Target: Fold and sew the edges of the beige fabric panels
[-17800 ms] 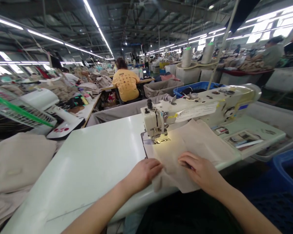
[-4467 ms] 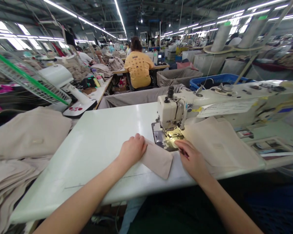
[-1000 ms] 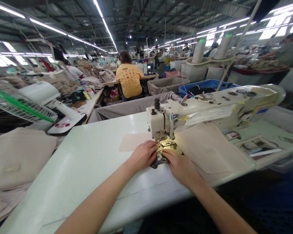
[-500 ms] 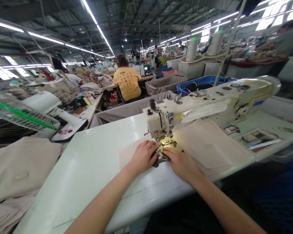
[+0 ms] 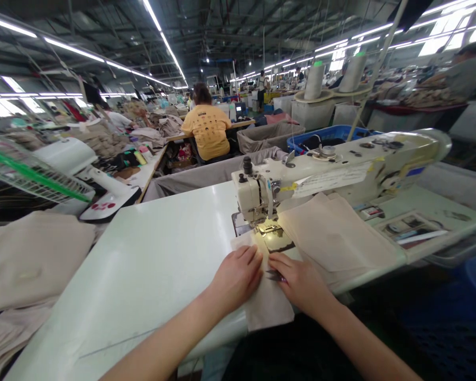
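Note:
A beige fabric piece (image 5: 268, 311) lies under the presser-foot area of the white sewing machine (image 5: 248, 194) and hangs over the table's front edge. My left hand (image 5: 238, 274) rests on the fabric's left side, its fingers together and bent against the cloth. My right hand (image 5: 303, 283) is closed around small thread snips (image 5: 275, 275), whose dark blades point left over the cloth. Its thumb and index finger are at the fabric's right edge. The lit metal needle plate (image 5: 280, 239) shows just beyond both hands. The needle tip is too small to make out.
Flat beige panels (image 5: 333, 227) are stacked right of the needle. A tool tray (image 5: 414, 227) is set into the table farther right. More beige cloth (image 5: 31, 259) is piled at the left, near a white fan (image 5: 99, 185). A person in a yellow shirt (image 5: 207, 132) sits ahead.
The fabric piece has come toward me from the left of the needle and now hangs over the table edge. Both hands have drawn back slightly from the needle; the snips are now visible.

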The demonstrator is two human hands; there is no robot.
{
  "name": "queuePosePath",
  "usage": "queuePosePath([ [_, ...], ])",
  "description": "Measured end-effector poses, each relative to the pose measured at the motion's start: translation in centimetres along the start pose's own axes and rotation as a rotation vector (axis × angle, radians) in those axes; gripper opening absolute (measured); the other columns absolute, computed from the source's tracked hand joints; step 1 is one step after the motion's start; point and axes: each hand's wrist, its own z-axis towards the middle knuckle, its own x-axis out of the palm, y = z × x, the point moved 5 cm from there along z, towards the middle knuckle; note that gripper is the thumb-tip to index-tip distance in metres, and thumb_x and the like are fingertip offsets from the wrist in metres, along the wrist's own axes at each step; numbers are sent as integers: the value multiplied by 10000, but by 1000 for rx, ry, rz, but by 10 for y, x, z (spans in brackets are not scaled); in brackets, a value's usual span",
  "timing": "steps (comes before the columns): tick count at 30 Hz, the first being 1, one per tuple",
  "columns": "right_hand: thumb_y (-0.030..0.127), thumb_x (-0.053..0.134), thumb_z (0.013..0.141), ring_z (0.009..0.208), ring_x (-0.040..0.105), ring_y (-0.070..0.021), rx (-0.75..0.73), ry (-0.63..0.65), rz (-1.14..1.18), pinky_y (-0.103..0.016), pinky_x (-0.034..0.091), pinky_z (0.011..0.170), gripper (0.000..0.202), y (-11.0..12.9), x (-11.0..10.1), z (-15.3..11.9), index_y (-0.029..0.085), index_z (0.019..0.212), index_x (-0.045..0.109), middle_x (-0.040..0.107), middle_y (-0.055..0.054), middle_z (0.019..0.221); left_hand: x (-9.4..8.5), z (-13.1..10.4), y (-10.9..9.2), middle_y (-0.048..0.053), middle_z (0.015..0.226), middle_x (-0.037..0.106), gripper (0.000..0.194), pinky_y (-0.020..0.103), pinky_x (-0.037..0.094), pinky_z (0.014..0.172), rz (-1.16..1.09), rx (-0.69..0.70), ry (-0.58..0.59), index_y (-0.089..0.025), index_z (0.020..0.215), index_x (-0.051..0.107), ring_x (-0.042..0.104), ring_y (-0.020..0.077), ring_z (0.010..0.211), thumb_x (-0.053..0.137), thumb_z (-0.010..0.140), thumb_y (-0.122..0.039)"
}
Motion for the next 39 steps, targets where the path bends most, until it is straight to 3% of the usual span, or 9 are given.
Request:
queuePosePath([
  [5,57,499,843,1050,690,-211,4,46,-44,-304,527,915,417,0,1,4,197,1199,665,652,-97,1330,1,1,7,141,1198,636,256,461,560,914,-9,12,-27,-167,1182,587,594,301,1141,522,940,-221],
  [17,147,519,932,972,680,-186,47,50,-52,-300,523,851,302,-8,-11,56,230,1180,671,642,-52,1304,-1,33,53,134,1216,650,222,446,548,932,23,1,-41,-163,1106,647,616,276,1091,499,965,-250],
  [23,84,524,897,1015,668,-190,121,-72,76,-286,507,881,310,-12,-16,38,213,1132,679,668,-60,1225,2,28,55,151,1294,621,302,445,520,1026,0,-15,-91,-138,1242,588,588,273,1193,496,963,-210],
  [29,81,562,868,854,681,-211,201,-164,-23,-283,497,743,262,-15,-4,15,210,1052,697,707,-52,969,10,18,50,132,1356,612,297,444,515,1054,7,48,-110,-149,1245,607,570,271,1263,455,997,-210],
  [39,97,560,876,826,695,-203,171,-232,33,-277,490,723,236,-21,1,15,216,1032,690,745,-39,972,7,18,51,142,1332,637,297,434,515,1065,-62,86,-123,-145,1222,640,608,258,1232,481,973,-181],
])
